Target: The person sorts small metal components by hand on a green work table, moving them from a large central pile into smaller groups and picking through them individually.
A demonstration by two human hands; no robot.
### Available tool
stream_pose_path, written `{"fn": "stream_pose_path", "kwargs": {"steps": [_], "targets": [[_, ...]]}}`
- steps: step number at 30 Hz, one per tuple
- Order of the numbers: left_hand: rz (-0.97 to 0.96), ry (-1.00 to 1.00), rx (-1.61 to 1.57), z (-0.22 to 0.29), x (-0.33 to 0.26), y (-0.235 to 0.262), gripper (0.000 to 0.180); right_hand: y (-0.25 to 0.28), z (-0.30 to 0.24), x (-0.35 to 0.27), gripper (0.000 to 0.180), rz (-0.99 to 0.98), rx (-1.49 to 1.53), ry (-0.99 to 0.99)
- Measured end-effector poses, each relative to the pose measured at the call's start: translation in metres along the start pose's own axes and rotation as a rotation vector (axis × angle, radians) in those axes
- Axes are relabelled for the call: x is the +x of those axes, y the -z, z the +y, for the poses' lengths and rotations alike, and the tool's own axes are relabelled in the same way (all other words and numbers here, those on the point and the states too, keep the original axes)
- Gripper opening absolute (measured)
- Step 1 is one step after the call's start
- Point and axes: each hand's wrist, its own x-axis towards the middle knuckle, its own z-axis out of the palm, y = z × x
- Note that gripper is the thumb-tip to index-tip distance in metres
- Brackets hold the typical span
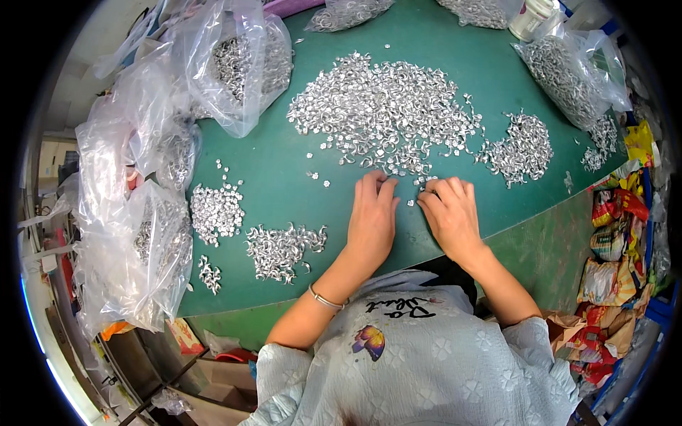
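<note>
A large heap of small silvery metal pieces, many of them curved like hooks, lies on the green tabletop. At its near edge my left hand is closed, with its fingertips together by the lowest pieces. My right hand is beside it, fingers bent and drawn together; whatever its fingertips hold is too small or hidden to make out. Between the two hands lies a single loose metal piece. A few more sit just above the right fingertips. A metal bangle circles my left wrist.
Smaller piles stand apart: curved pieces and rounder pieces at left, another pile at right. Clear plastic bags of metal parts crowd the left side. A filled bag and a white tub are at far right.
</note>
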Motion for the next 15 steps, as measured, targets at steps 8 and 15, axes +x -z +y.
{"fn": "stream_pose_path", "kwargs": {"steps": [8, 15], "targets": [[-0.085, 0.09, 0.032, -0.002, -0.012, 0.021, 0.03, 0.003, 0.012, -0.002, 0.019, -0.035, -0.014, 0.006], [-0.002, 0.001, -0.02, -0.004, 0.024, 0.007, 0.029, 0.011, 0.023, 0.012, 0.013, 0.164, 0.173, -0.179]]}}
